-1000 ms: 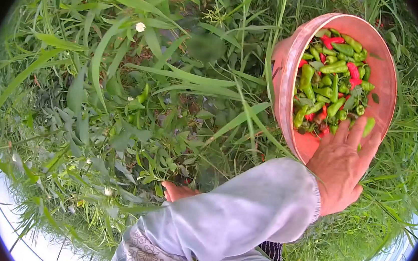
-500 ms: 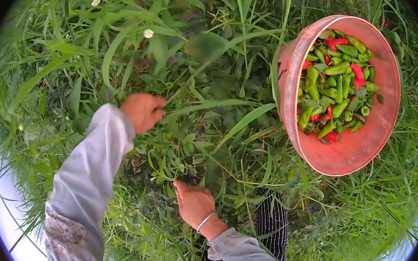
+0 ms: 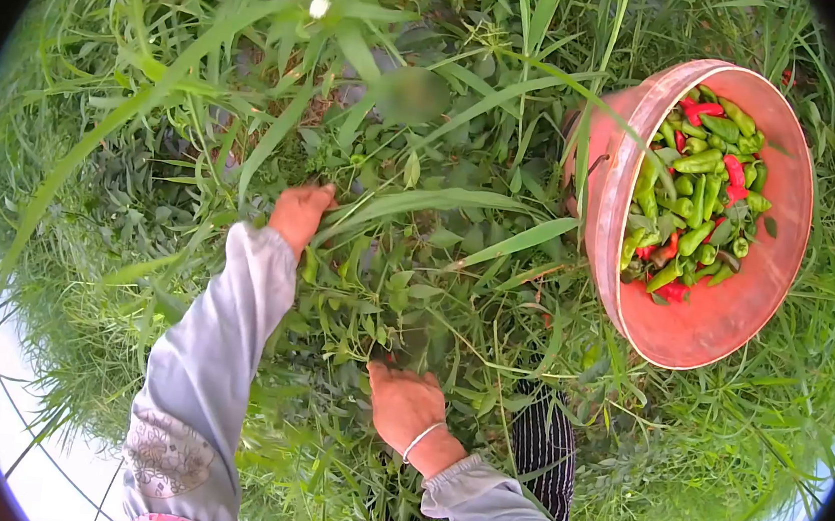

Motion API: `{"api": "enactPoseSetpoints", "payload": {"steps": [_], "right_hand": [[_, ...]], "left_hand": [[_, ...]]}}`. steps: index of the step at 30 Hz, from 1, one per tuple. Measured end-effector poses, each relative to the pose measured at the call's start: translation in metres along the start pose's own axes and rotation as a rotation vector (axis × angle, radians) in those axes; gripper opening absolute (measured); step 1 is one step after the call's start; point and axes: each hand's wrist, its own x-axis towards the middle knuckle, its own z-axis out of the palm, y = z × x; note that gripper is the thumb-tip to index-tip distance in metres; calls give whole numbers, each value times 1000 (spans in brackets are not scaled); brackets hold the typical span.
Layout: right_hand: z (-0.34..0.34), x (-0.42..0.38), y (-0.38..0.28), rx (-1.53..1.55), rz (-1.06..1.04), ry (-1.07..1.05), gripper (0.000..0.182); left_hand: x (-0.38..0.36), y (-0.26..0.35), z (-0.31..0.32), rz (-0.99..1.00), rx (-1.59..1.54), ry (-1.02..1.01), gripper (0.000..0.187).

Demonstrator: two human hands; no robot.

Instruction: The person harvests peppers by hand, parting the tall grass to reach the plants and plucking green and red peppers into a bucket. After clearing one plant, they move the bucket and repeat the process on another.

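My left hand (image 3: 300,215) reaches into the leafy green plants (image 3: 405,289), its fingers bent together beside a long grass blade (image 3: 433,202). Whatever those fingers pinch is too small to make out. Lower down, my right hand (image 3: 406,412), with a white bracelet at the wrist, is curled among the leaves. Its fingertips are partly covered by foliage, and what lies in them does not show. To the right, a tilted reddish bucket (image 3: 707,329) contains many green peppers (image 3: 700,162) and some red peppers (image 3: 735,176), with a few loose leaves.
Tall grass and weeds surround both hands, and long blades cross in front of the bucket's left side. White flowers (image 3: 318,6) stand at the upper left. My striped trouser leg (image 3: 545,449) shows below the bucket, among the grass.
My left hand has moved right and slightly up, its fingers closer together. The right hand has shifted a little right and down. The bucket appears lower and further right as the view shifts.
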Motion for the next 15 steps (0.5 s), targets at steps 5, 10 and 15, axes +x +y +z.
{"api": "enactPoseSetpoints", "payload": {"steps": [5,10,15], "right_hand": [[0,-1,1,-22,-8,15,27],[0,0,4,-21,-15,19,26],[2,-1,1,-59,-20,-26,26]], "left_hand": [[39,20,24,366,541,181,22],[57,-11,36,538,394,-1,41],[7,-30,64,748,727,161,22]]}}
